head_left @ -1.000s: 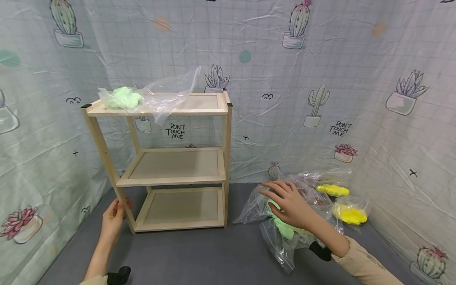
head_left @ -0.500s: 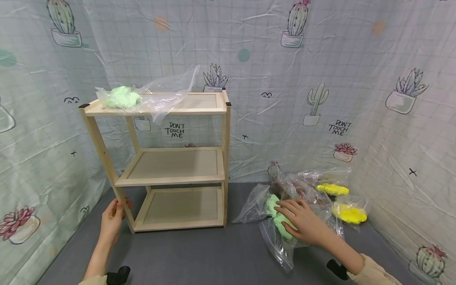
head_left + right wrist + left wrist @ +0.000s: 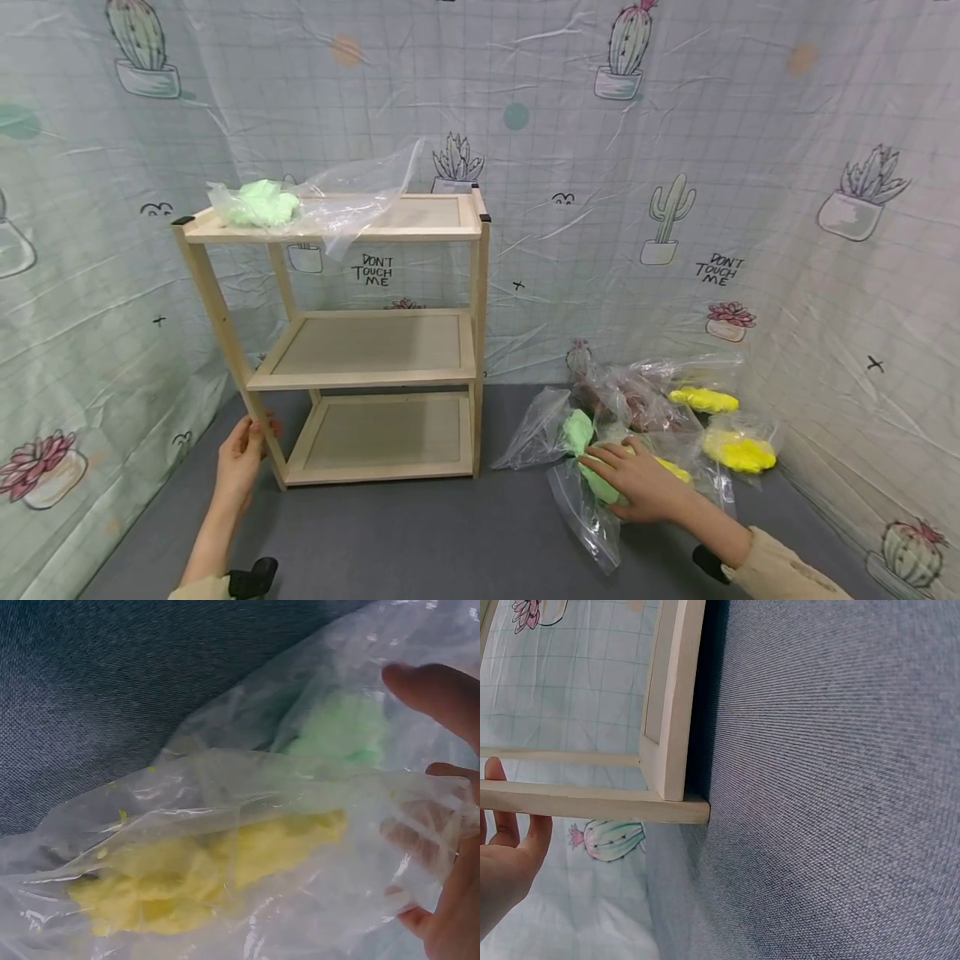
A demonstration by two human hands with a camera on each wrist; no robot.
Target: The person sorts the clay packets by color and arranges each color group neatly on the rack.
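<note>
A three-tier wooden shelf (image 3: 378,379) stands on the grey surface at left in the head view. My left hand (image 3: 238,458) grips its front left post low down; the left wrist view shows fingers either side of that post (image 3: 592,801). On the right, my right hand (image 3: 645,483) lies over clear plastic bags, touching a bag with a soft pale green lump (image 3: 598,485). Up close in the right wrist view, thumb and fingers are spread wide beside the green lump (image 3: 341,731). Some fingers show through the plastic of a bag with a yellow lump (image 3: 217,874).
Another bagged green lump (image 3: 262,204) lies on the top tier, its loose plastic hanging over the front edge. Behind my right hand are bags with a brown lump (image 3: 645,410) and yellow lumps (image 3: 738,452). A cactus-print curtain (image 3: 585,167) encloses the surface.
My right hand has come down from above the pile onto the bags with the green and yellow lumps. My left hand keeps its hold on the post.
</note>
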